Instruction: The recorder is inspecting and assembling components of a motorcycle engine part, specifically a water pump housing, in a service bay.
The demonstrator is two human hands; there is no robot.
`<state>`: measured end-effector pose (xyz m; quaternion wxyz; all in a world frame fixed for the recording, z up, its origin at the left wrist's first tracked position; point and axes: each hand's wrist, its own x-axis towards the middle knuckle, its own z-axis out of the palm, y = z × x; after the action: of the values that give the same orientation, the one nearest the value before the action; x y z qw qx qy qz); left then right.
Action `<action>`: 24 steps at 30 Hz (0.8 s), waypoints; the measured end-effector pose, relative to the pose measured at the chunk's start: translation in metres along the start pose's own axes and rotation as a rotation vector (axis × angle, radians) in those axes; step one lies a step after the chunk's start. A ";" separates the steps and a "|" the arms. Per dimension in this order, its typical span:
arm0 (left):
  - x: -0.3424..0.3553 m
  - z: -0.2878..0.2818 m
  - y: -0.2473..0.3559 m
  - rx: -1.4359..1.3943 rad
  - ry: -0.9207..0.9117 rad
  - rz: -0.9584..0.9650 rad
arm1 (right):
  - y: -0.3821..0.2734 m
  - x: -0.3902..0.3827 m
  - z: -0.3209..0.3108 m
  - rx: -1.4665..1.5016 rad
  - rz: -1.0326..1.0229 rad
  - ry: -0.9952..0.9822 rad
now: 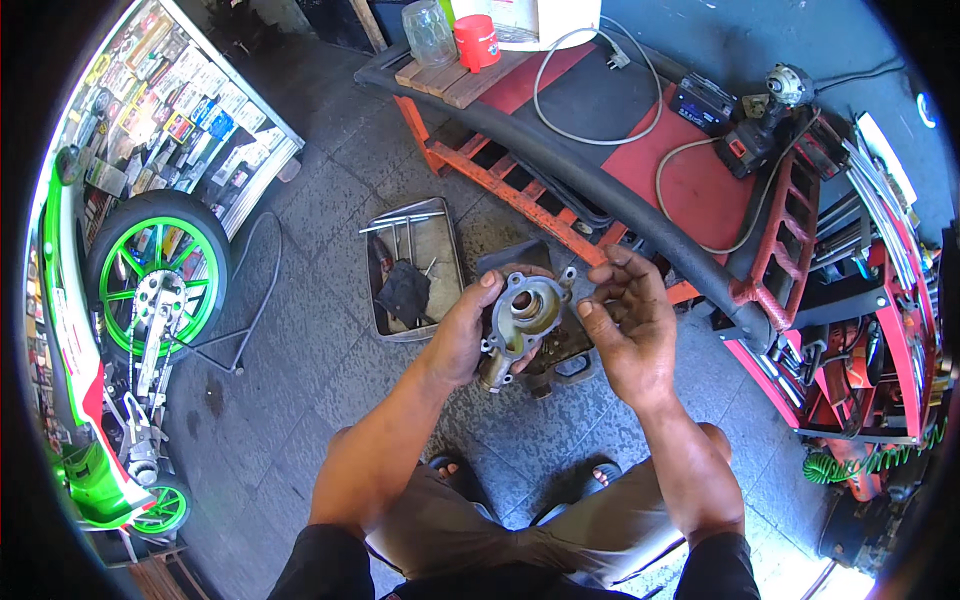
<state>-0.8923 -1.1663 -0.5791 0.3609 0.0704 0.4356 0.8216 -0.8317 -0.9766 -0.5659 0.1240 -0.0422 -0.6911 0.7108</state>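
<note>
Motorcycle repair workshop, likely with parts stock: green-wheeled motorcycle [150, 337] at left beside a case [165, 115] full of packaged goods; cordless power tool [752, 140] on a red-and-black bench [705, 195]; red tool rack [903, 345] and coiled green hose [865, 467] at right; tool tray [441, 236] on worn, stained floor tiles [275, 430]; metal housing [537, 325] in the left hand [462, 325].

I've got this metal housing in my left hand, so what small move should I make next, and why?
Probably bring your right hand in to steady the right edge of the metal housing. Your left hand seems to carry it alone, its round bore faces up toward you, and your right hand looks partly open close beside it.
</note>
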 end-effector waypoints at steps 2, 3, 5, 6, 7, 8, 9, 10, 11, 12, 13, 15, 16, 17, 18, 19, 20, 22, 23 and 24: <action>0.001 0.001 0.000 0.038 -0.054 0.004 | 0.001 0.000 0.002 -0.042 -0.014 -0.015; 0.001 0.002 -0.001 0.037 -0.053 0.003 | 0.001 0.000 0.002 -0.035 -0.035 -0.019; 0.003 0.003 -0.003 0.134 -0.033 0.017 | 0.002 -0.001 0.002 -0.207 -0.144 -0.075; 0.003 0.003 -0.003 0.121 -0.024 0.022 | 0.002 -0.001 0.002 -0.207 -0.145 -0.076; 0.003 0.003 -0.004 0.153 -0.023 0.026 | 0.003 -0.002 0.002 -0.213 -0.166 -0.089; 0.003 0.003 -0.004 0.195 -0.034 0.030 | 0.004 -0.002 0.002 -0.220 -0.191 -0.104; 0.003 0.002 -0.005 0.184 -0.021 0.025 | 0.005 -0.001 0.002 -0.218 -0.184 -0.100; 0.003 0.001 -0.005 0.116 -0.015 0.006 | 0.007 0.000 0.001 -0.186 -0.181 -0.107; 0.002 0.000 -0.005 0.051 -0.021 -0.010 | 0.008 0.000 0.001 -0.155 -0.180 -0.113; 0.002 -0.001 -0.005 0.048 -0.008 -0.011 | 0.010 0.000 0.002 -0.155 -0.179 -0.114; 0.002 -0.002 -0.004 0.006 0.000 -0.021 | 0.010 -0.001 0.003 -0.113 -0.143 -0.109; 0.003 -0.003 -0.003 -0.036 0.009 -0.031 | 0.011 0.000 0.004 -0.070 -0.108 -0.104; 0.004 -0.003 -0.003 -0.094 -0.006 -0.067 | 0.010 0.000 0.004 -0.120 -0.161 -0.114; 0.005 -0.003 -0.002 -0.142 -0.005 -0.120 | 0.010 0.001 0.003 -0.170 -0.213 -0.125; 0.005 -0.002 -0.001 -0.155 -0.018 -0.103 | 0.009 0.002 0.002 -0.169 -0.211 -0.127; 0.006 -0.001 -0.001 -0.163 0.036 -0.117 | 0.007 0.004 0.000 -0.280 -0.289 -0.168; 0.007 0.000 0.000 -0.175 0.065 -0.122 | 0.006 0.006 -0.003 -0.390 -0.367 -0.209; 0.008 0.000 0.002 -0.170 0.071 -0.138 | 0.005 0.008 -0.006 -0.433 -0.383 -0.265; 0.008 0.000 0.003 -0.167 0.047 -0.148 | 0.005 0.008 -0.006 -0.475 -0.409 -0.316; 0.009 -0.001 0.003 -0.170 0.053 -0.147 | 0.006 0.009 -0.007 -0.474 -0.395 -0.324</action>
<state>-0.9005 -1.1621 -0.5788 0.4134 -0.0145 0.3776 0.8284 -0.8395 -0.9678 -0.5710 0.1347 0.1781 -0.8424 0.4903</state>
